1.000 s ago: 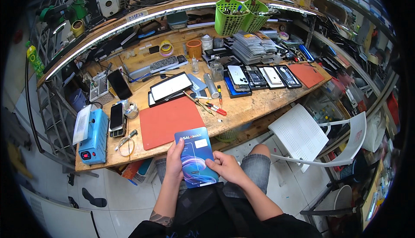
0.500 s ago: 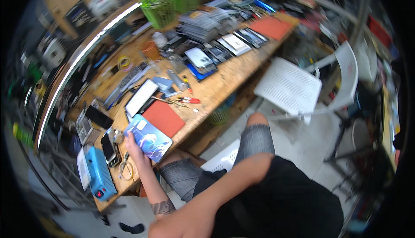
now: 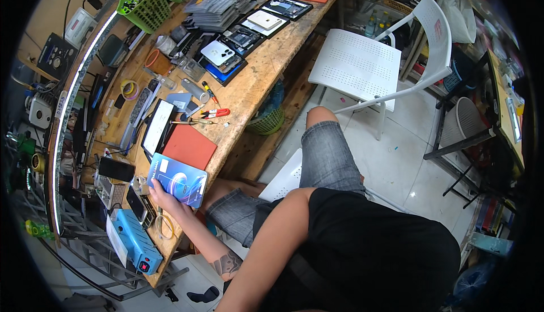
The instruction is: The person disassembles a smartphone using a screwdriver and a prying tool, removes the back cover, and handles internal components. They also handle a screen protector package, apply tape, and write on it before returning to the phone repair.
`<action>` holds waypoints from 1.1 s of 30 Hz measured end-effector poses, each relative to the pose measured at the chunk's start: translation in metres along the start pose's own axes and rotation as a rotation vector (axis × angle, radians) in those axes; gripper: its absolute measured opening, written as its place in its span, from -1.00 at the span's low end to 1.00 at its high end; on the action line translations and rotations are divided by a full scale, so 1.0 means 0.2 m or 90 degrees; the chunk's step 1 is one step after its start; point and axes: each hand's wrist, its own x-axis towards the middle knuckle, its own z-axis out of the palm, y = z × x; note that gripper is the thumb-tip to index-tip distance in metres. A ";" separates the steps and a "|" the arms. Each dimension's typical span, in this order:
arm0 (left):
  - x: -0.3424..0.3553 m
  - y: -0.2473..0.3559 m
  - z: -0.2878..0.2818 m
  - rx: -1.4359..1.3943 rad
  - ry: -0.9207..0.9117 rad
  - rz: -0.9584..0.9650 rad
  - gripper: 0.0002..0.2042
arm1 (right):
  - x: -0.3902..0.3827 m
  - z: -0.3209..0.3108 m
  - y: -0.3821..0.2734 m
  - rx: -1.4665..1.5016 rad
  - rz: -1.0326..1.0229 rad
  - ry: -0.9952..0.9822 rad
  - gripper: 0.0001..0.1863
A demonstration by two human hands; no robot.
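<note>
My left hand grips a flat blue retail package by its near left edge, thumb on top and the other fingers hidden beneath. The package has a glossy printed front with a pale ring-like picture and a small white label. It is tilted over the workbench edge, beside a reddish-orange mat. Close to the hand lie a dark phone and a looped pale cable. Only a bare right upper arm shows, running down past the lower edge; my right hand is out of view.
A blue machine stands at the bench's near end. Red-handled pliers, tweezers, disassembled phones and green baskets lie farther along. A white perforated chair stands to the right, and a small wastebasket beyond it.
The view has shifted and sharpened, so the bench sits farther left in it. My left hand still grips the package, at nearly the same place beside the mat.
</note>
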 end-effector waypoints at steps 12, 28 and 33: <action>-0.01 0.00 0.00 0.027 0.027 -0.031 -0.72 | -0.01 0.05 -0.02 0.063 -0.025 0.014 -0.73; -0.05 0.01 0.04 -0.142 -0.040 -0.007 -0.84 | -0.06 0.12 0.01 0.129 0.007 -0.003 -0.67; -0.05 0.01 0.03 -0.142 -0.045 -0.005 -0.83 | -0.07 0.11 0.01 0.131 0.018 0.001 -0.64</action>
